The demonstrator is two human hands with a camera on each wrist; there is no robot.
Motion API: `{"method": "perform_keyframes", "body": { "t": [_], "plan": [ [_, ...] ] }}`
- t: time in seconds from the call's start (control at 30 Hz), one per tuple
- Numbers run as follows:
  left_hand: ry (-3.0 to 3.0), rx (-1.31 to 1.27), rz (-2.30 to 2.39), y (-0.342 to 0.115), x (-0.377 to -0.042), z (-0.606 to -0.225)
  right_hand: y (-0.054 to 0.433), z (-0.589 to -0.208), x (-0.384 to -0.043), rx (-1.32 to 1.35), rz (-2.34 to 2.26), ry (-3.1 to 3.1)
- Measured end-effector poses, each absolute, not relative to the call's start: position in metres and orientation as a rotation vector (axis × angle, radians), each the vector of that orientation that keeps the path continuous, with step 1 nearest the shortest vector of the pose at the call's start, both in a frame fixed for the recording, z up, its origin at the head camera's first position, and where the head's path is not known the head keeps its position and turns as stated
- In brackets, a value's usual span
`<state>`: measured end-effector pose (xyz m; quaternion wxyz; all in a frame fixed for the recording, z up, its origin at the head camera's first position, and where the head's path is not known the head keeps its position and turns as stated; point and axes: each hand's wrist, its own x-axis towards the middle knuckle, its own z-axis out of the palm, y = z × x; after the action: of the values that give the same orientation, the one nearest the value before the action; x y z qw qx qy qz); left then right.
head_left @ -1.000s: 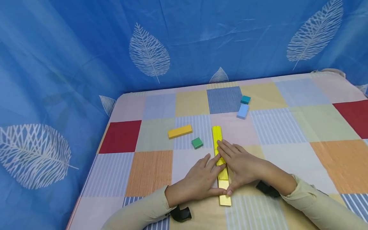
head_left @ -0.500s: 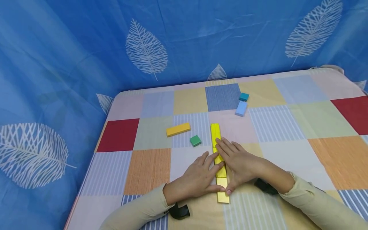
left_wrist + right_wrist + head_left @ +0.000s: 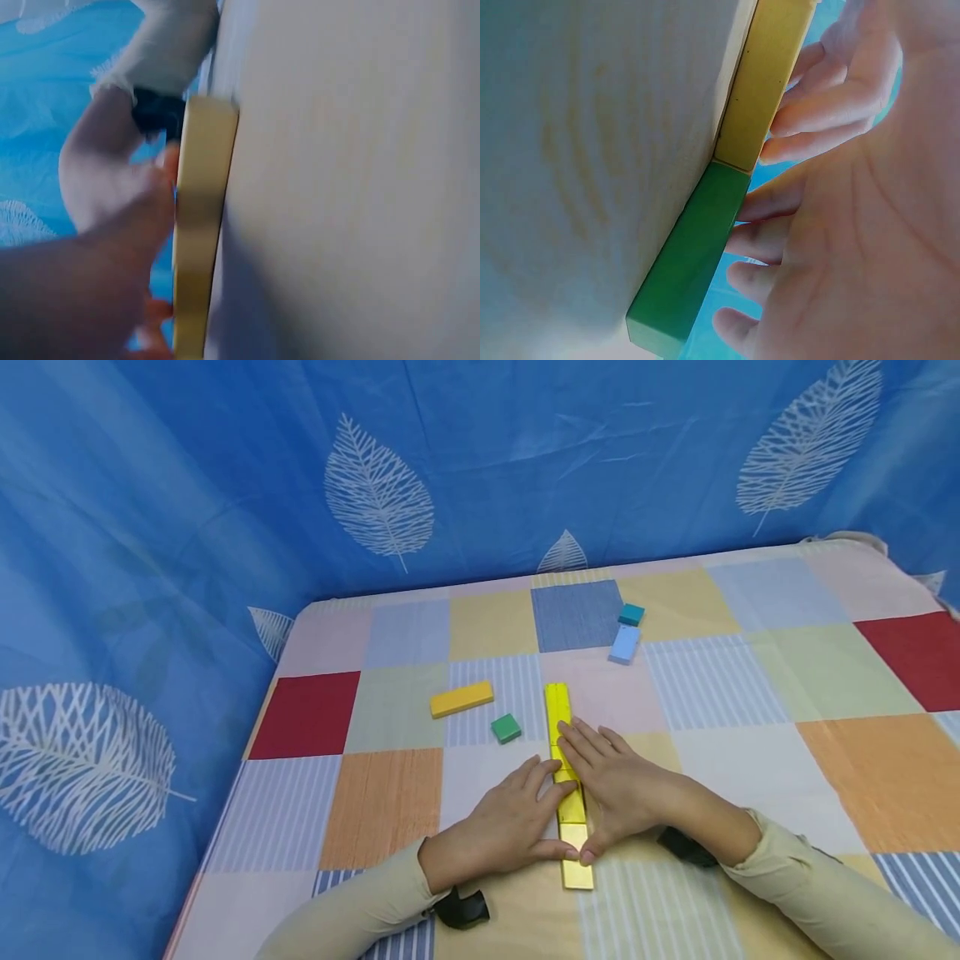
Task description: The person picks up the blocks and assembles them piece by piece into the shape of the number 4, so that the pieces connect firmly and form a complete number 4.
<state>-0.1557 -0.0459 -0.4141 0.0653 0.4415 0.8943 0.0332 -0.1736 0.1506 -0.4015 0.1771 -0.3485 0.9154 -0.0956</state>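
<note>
A straight row of yellow blocks (image 3: 572, 806) lies end to end on the table, running away from the body. My left hand (image 3: 498, 827) rests along its left side, fingers reaching onto the top. From the right, my right hand (image 3: 630, 785) lays its extended fingers over the row. Both thumbs come together at the pale near block (image 3: 578, 878). In the left wrist view, a yellow block side (image 3: 206, 161) stands beside the fingers. The right wrist view shows a green block side (image 3: 697, 255) meeting a yellow one (image 3: 761, 82) end to end, fingertips along their upper edge.
Left of the row lie an orange-yellow block (image 3: 461, 699) and a small green block (image 3: 506, 728). Farther back are a light blue block (image 3: 624, 644) and a teal block (image 3: 632, 614). A patchwork cloth (image 3: 390, 793) covers the table; a blue leaf-patterned curtain (image 3: 487, 468) hangs behind.
</note>
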Motion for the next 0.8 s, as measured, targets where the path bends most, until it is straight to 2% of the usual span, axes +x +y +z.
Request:
{"method": "perform_keyframes", "body": {
  "t": [0.3, 0.47, 0.8],
  "plan": [
    [2.447, 1.252, 0.315, -0.058, -0.186, -0.398, 0.150, -0.399, -0.174, -0.950, -0.246, 2.571],
    [2.380, 1.192, 0.343, -0.062, -0.215, -0.388, 0.147, -0.398, -0.174, -0.940, -0.245, 2.565],
    [2.473, 1.221, 0.284, -0.027, -0.287, -0.370, 0.148, -0.397, -0.170, -0.901, -0.278, 2.557]
  ]
}}
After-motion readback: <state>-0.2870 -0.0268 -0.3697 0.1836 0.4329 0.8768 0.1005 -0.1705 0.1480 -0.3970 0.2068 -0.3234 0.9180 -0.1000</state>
